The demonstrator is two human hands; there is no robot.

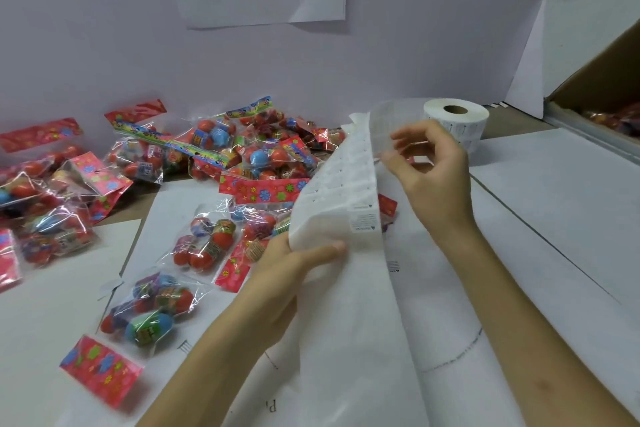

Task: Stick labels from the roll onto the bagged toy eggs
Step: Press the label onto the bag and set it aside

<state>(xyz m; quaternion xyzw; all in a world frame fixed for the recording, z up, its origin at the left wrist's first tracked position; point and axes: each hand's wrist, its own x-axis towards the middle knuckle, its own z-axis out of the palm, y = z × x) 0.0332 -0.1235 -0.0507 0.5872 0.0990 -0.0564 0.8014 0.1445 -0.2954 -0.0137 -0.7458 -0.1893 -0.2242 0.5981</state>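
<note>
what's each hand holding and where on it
The left hand grips the label strip low on its left side, thumb on top. The right hand pinches its right edge higher up; whether a label is lifted cannot be told.

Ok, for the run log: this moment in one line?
left hand: grips label strip | right hand: pinches strip's edge | roll: upright behind | bagged toy eggs: lying left

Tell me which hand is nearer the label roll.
Right. The right hand is just in front of the label roll, at the label strip's upper edge. The left hand grips the strip lower down, farther from the roll.
</note>
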